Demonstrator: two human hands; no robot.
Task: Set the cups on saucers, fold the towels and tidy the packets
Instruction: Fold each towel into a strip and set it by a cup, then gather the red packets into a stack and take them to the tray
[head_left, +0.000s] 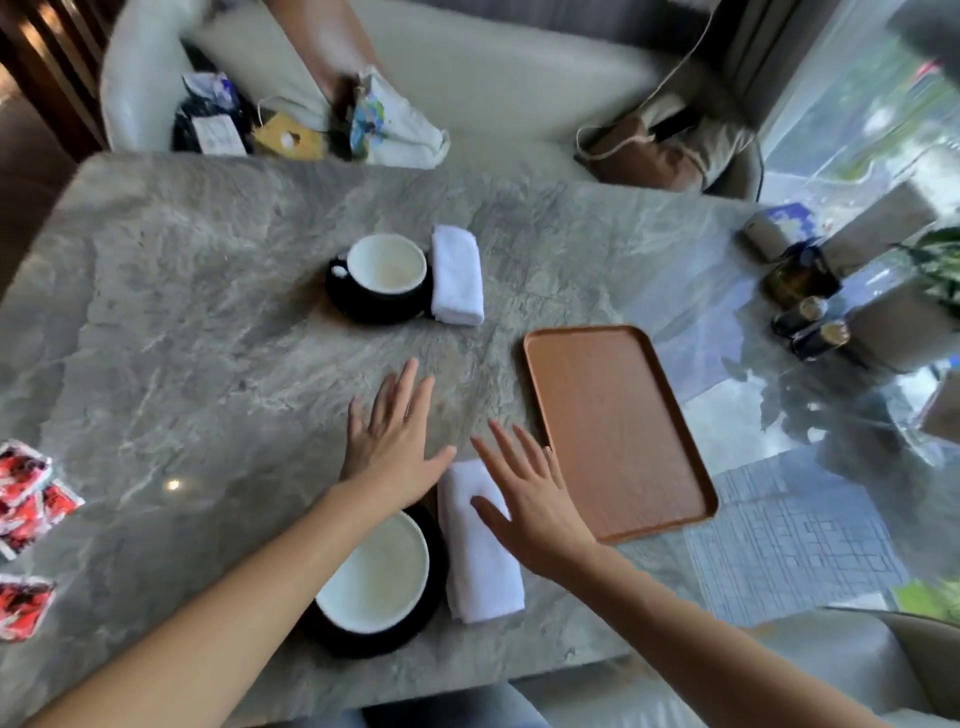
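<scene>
**Both hands open above near setting, nothing held**

Grey veined marble table (182, 291). Left hand (389, 447): grip open, fingers spread flat, palm down, just beyond the near cup. Right hand (530, 499): grip open too, fingers splayed, over the upper part of the near folded white towel (480, 561); contact with the cloth cannot be told.

Near white-lined round cup (374, 571) seated on glossy black saucer (415, 623), partly hidden under left forearm. Near towel just right of that saucer, touching or almost so.

Far white-lined cup with black outside (387, 262) on second black saucer (363, 306), toward table centre. Second folded white towel (457, 275) lying against that saucer's right edge.

Rectangular brown wooden tray with rounded corners (618, 431) right of both hands, nothing on it, close to right fingertips.

Red-and-white printed packets (26, 499) at left table edge, loosely clustered, well apart from the cups; one more (23, 605) slightly nearer.

Small dark bottles with gold caps (813, 327) at far right of table.
</scene>
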